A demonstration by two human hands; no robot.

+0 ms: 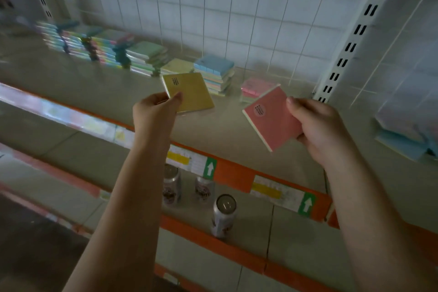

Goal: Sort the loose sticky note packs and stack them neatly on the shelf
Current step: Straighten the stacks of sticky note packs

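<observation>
My left hand [154, 111] pinches a yellow sticky note pack [189, 91] by its near corner, held above the shelf [83, 87]. My right hand [317, 128] grips a pink sticky note pack [270, 117], tilted, over the shelf's right part. Along the back of the shelf stand stacks of packs: a long blurred row of pastel stacks [94, 45] at left, a thin yellow stack [177, 66], a blue-topped stack [214, 72] and a low pink stack [254, 86] just behind the pink pack.
A wire grid panel [237, 7] backs the shelf, with a slotted upright [350, 42] at right. Pale blue packages [403, 135] lie at far right. An orange price rail [237, 173] edges the shelf. Three drink cans [224, 216] stand on the lower shelf.
</observation>
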